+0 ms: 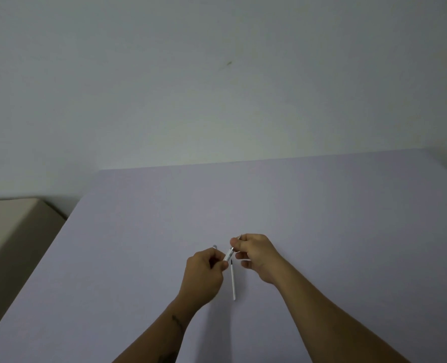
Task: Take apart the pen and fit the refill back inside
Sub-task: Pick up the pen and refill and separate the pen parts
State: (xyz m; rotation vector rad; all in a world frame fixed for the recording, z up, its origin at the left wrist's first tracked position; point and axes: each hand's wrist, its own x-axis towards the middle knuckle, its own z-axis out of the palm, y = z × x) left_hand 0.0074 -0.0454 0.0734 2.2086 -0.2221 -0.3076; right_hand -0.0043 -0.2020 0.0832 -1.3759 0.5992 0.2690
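Observation:
Both hands meet above the middle of the lilac table. My left hand grips the lower end of a pale pen barrel that slants up to the right. My right hand pinches the upper end of the pen, where a thin metal tip pokes out above the fingers. A thin white refill with a dark tip lies on the table just below and between the hands, pointing away from me. A small grey piece shows behind my left hand; what it is I cannot tell.
A plain pale wall rises behind the table's far edge. A beige surface sits lower, beyond the table's left edge. Bare tabletop stretches around the hands on all sides.

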